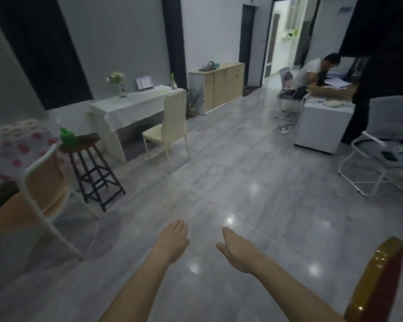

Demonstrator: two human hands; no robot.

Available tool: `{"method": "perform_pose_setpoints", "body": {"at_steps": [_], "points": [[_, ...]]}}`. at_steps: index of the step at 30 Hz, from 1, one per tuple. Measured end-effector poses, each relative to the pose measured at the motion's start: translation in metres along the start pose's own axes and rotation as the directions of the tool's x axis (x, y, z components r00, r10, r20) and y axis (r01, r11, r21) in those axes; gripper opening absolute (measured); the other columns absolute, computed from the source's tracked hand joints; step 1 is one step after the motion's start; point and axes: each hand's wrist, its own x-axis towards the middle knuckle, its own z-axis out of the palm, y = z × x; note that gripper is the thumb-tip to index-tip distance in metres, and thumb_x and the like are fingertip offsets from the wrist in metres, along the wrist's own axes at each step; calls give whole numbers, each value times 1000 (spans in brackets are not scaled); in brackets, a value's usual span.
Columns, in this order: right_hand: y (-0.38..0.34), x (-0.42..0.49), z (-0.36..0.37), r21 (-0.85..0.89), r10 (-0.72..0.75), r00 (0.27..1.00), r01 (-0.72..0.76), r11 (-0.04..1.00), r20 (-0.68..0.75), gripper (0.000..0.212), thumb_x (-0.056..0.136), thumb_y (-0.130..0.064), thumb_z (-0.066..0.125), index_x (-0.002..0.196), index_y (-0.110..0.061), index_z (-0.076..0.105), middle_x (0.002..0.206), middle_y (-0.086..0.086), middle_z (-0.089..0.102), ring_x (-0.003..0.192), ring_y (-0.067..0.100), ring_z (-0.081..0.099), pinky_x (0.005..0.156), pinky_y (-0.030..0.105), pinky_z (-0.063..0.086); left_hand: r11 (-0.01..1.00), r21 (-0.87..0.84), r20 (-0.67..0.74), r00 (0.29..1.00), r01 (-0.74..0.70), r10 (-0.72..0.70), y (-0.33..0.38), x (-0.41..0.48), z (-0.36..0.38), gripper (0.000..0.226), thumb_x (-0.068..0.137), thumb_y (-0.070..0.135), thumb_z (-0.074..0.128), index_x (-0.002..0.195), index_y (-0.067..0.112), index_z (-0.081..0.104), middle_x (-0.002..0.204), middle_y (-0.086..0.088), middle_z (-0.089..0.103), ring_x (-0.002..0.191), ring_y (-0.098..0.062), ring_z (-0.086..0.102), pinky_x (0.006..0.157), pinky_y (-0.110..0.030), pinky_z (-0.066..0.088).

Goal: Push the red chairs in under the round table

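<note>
Round counter (pixel 14 145) with spotted cloth far left, an orange chair (pixel 44 182) against it; left hand (pixel 172 240) and right hand (pixel 236 249) both spread, empty, over bare floor (pixel 242 170); red chair (pixel 379 282) back stands upright at far right, nearer the right hand, well apart from the counter.

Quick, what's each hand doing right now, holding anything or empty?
Left hand: open, fingers loosely extended, holding nothing, over bare floor.
Right hand: open, palm turned inward, holding nothing, not touching the red chair.
</note>
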Motion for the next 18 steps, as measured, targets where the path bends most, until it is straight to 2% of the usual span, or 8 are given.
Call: {"method": "perform_pose_setpoints", "body": {"at_steps": [4,7,10,11,13,17,18], "points": [[84,48,-63,79,134,988,-128,989,-74,61,102,-39,27,148,-3,10,157,16,16,140,31,27,114,40,24,994,59,14,996,-93,92,36,110,-50,54,105,28,20,149,-1,6,161,-17,5,149,-27,5,122,-38,8],[163,69,-119,136,287,948,-269,953,-135,60,102,-38,26,148,-2,10,158,16,13,142,31,22,115,39,21,974,84,-33,976,-210,213,88,201,-100,55,104,29,19,148,-3,9,160,-18,9,149,-27,8,121,-38,10],[234,62,-163,222,438,877,-395,891,-197,59,102,-38,27,147,-1,13,157,17,18,141,30,25,114,38,22,925,117,-20,931,-360,365,149,266,-134,77,90,44,-5,148,-3,11,159,-20,11,149,-29,10,121,-39,12],[251,57,-173,231,472,856,-425,875,-213,59,102,-37,27,147,-1,13,157,17,18,141,30,25,114,38,22,910,139,-22,918,-390,397,164,279,-138,77,89,44,-5,148,-3,10,159,-20,11,149,-29,9,122,-39,11],[304,35,-202,286,586,766,-518,806,-265,59,102,-37,28,147,-1,13,157,17,18,141,30,25,115,39,22,845,231,-15,866,-483,499,214,328,-153,58,103,34,12,148,-2,9,160,-19,9,149,-29,7,123,-39,11],[385,-49,-233,462,812,485,-667,584,-326,58,102,-38,28,146,-2,16,154,17,24,138,32,31,111,41,28,690,292,19,725,-663,689,326,400,-175,54,104,28,22,148,-2,11,159,-19,11,148,-29,10,122,-40,14],[402,-78,-229,517,868,389,-698,497,-310,59,102,-40,26,146,-2,15,155,17,23,139,32,30,112,41,27,619,322,32,662,-716,749,366,413,-178,54,104,29,22,148,-2,11,160,-18,11,148,-29,10,122,-40,14]]}}
